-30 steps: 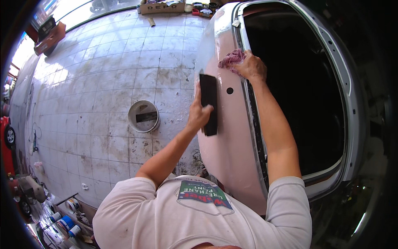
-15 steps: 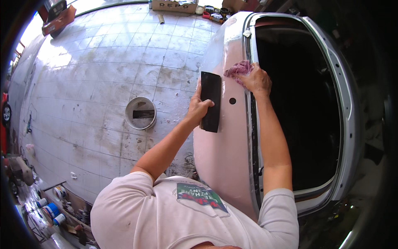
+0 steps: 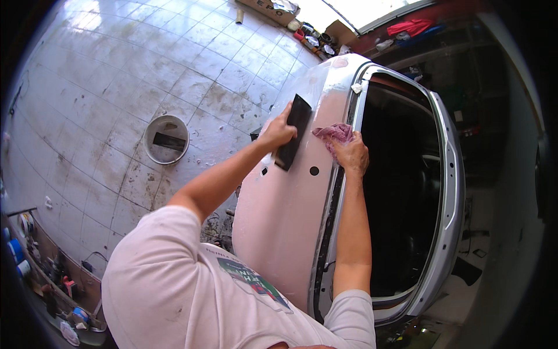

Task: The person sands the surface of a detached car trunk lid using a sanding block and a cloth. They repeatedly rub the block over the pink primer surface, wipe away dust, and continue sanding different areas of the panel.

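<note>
My left hand (image 3: 281, 127) grips a long black block (image 3: 296, 119) held on the pale pink, wet-looking panel (image 3: 276, 227) of a car body. To its right, my right hand (image 3: 353, 156) presses a crumpled purple cloth (image 3: 336, 135) against the panel beside the metal frame (image 3: 446, 174) of a dark window opening (image 3: 395, 192). A round black hole (image 3: 314, 171) shows in the pink surface just below the cloth. Toward the far end the panel turns white and patchy.
A bucket (image 3: 167, 141) with a dark strip inside stands on the tiled floor (image 3: 116, 87) to my left. Cans and tools (image 3: 26, 262) line the lower left edge. A cardboard box (image 3: 267, 10), small containers and a red cloth (image 3: 410, 26) lie beyond the car.
The view has swung, shifting the car lower in the picture. My left hand has slid the black block farther along the panel, away from me. The cloth stays near the same spot.
</note>
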`<state>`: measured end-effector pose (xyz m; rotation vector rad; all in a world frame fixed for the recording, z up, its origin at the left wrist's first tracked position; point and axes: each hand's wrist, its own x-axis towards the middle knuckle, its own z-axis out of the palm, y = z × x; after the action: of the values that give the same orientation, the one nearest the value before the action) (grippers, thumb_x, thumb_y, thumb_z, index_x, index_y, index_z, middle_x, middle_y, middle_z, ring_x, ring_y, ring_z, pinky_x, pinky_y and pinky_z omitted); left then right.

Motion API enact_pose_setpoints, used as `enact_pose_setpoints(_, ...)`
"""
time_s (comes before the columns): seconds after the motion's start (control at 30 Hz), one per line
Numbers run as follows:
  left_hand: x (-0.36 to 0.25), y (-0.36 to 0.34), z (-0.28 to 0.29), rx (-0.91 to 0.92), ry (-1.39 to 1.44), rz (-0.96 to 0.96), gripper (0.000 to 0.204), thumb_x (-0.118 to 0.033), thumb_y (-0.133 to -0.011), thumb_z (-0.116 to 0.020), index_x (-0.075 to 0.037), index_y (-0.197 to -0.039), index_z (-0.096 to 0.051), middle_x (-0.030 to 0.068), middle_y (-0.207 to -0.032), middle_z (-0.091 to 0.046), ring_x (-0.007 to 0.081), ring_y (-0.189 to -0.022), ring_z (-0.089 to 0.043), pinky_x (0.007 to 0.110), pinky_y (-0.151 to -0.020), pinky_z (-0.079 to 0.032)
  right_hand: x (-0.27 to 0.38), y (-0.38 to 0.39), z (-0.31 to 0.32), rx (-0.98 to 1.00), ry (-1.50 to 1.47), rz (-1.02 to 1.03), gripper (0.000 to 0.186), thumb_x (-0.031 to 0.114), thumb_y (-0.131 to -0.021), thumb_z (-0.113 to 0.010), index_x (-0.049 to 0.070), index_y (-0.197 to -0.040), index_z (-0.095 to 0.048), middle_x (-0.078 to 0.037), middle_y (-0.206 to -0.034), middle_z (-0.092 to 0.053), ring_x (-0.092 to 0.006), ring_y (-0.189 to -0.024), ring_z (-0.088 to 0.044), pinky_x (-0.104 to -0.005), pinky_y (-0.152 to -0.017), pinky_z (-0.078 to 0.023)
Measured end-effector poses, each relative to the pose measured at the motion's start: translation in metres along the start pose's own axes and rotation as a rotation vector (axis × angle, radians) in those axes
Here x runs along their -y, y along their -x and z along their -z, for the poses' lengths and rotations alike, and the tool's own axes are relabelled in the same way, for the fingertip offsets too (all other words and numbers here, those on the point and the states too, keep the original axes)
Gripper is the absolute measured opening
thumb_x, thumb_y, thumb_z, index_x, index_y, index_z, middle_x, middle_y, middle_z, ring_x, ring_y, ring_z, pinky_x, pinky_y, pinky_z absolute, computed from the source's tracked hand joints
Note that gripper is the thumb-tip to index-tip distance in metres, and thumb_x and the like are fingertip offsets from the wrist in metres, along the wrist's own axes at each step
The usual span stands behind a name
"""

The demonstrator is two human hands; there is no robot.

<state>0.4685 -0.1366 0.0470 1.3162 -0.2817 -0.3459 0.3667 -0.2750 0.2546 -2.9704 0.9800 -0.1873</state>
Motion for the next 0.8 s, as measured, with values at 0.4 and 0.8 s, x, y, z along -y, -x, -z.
enact_pose_setpoints(0.4, -0.027, -0.011, 0.002, 0.012, -0.151, 0.063, 0.112, -0.003, -0.072, -0.07, -0.01, -0.173, -0.024, 0.0279, -0.14, -0.067, 0.0381, -0.122, -0.069, 0.038, -0.101, -0.056, -0.002, 0.006, -0.006, 0.007, -0.017, -0.027, 0.082, 0.071, -0.067, -0.092, 0.012, -0.121, -0.073, -0.021, -0.11, -0.08, -0.0427, -0.106, -0.077, -0.0517, -0.089, -0.061)
enact_pose_setpoints(0.8, -0.01, 0.059, 0.003, 0.024, -0.125, -0.044, 0.109, -0.005, -0.073, -0.072, -0.008, -0.172, -0.026, 0.0278, -0.16, -0.052, 0.0339, -0.145, -0.054, 0.034, -0.115, -0.046, -0.008, 0.0, -0.003, 0.001, -0.037, -0.013, 0.087, 0.076, -0.066, -0.09, 0.012, -0.121, -0.071, -0.021, -0.108, -0.08, -0.0434, -0.105, -0.076, -0.0533, -0.088, -0.061)
